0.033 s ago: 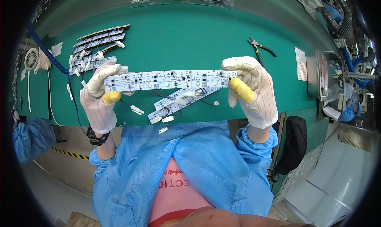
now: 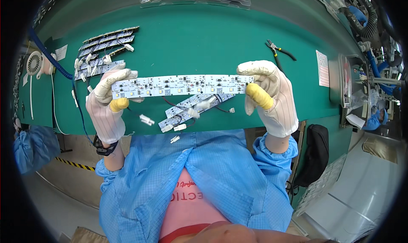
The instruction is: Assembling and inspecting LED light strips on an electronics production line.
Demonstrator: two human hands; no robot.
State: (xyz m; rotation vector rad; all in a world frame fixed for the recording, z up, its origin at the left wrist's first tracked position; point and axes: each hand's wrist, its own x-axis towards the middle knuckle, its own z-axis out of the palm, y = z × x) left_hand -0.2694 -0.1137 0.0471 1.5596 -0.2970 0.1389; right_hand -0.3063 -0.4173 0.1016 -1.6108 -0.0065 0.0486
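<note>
Between my two gloved hands a long white LED circuit board strip (image 2: 180,85) is held up nearly level, its component side in view. My left hand (image 2: 109,90) pinches the left end, and my right hand (image 2: 265,90) pinches the right end. Both thumbs wear yellow finger covers. Thin wires with white connectors (image 2: 147,120) hang below the strip. Under it, two more LED strips (image 2: 204,111) lie crossed at a slant near the table's front edge, partly hidden by the held one.
On the green table (image 2: 191,39), several wired LED strips (image 2: 104,45) are stacked at the left. Pliers (image 2: 276,52) lie at the right, near a printed sheet (image 2: 322,69). A clear plastic tray (image 2: 195,3) stands at the back. A small fan (image 2: 34,63) and blue coiled hose (image 2: 51,56) are far left.
The hanging white connectors have swung slightly, and one looks blurred. My hands and the held strip have barely moved.
</note>
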